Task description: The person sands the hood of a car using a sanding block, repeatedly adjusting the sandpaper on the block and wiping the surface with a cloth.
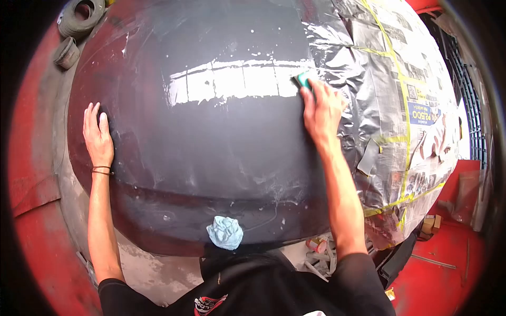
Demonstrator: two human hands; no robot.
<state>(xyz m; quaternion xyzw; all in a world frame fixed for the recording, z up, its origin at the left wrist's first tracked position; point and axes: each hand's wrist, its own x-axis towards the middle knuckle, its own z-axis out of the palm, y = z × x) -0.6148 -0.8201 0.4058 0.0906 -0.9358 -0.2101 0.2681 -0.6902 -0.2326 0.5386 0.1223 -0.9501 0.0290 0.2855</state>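
Note:
A wide, dark, wet-looking car panel (221, 142) with a bright window reflection fills the middle of the view. At its right part, my right hand (322, 108) is closed on a small green sanding block (303, 79) with a dark edge, held at the panel's surface beside the masked area. My left hand (98, 138) lies on the left edge of the panel, fingers stretched out and holding nothing. A crumpled light-blue cloth (225, 233) sits on the panel's near edge, between my arms.
Newspaper and plastic masking (392, 89) with yellow tape covers the right side. A loose dark-grey sheet (368, 157) lies on it. Tires (80, 18) and a bucket (66, 53) stand at the far left. A red can (316, 244) and scraps are on the floor below.

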